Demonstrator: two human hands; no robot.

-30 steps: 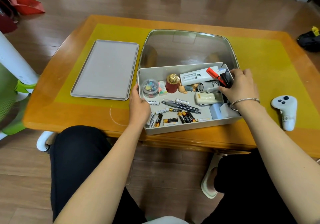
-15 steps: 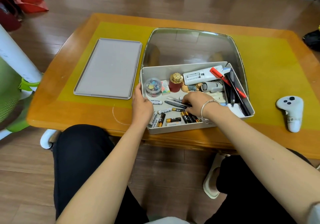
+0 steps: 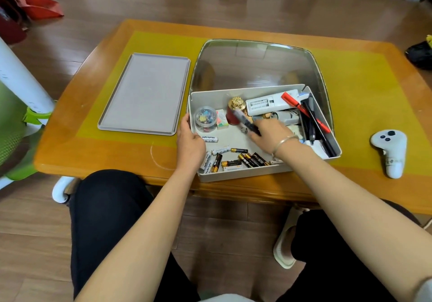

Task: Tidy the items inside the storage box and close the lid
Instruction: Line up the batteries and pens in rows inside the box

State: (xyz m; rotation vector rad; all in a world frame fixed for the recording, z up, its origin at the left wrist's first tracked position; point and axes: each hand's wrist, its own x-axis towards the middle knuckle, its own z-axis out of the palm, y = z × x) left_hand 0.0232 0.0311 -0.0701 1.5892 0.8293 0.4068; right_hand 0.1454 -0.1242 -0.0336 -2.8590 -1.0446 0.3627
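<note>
R grip [image 3: 266,131] round pens [image 3: 245,120], mid-box [image 3: 233,176]

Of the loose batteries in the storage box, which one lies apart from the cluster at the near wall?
The white battery lying crosswise just beyond the left hand, below the clear tub of clips. The other batteries crowd together nearer the front wall.

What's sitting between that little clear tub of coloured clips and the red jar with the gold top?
In the head view, a small white eraser-like block with pink and green print lies between the clear tub and the red jar, on the box floor.
</note>
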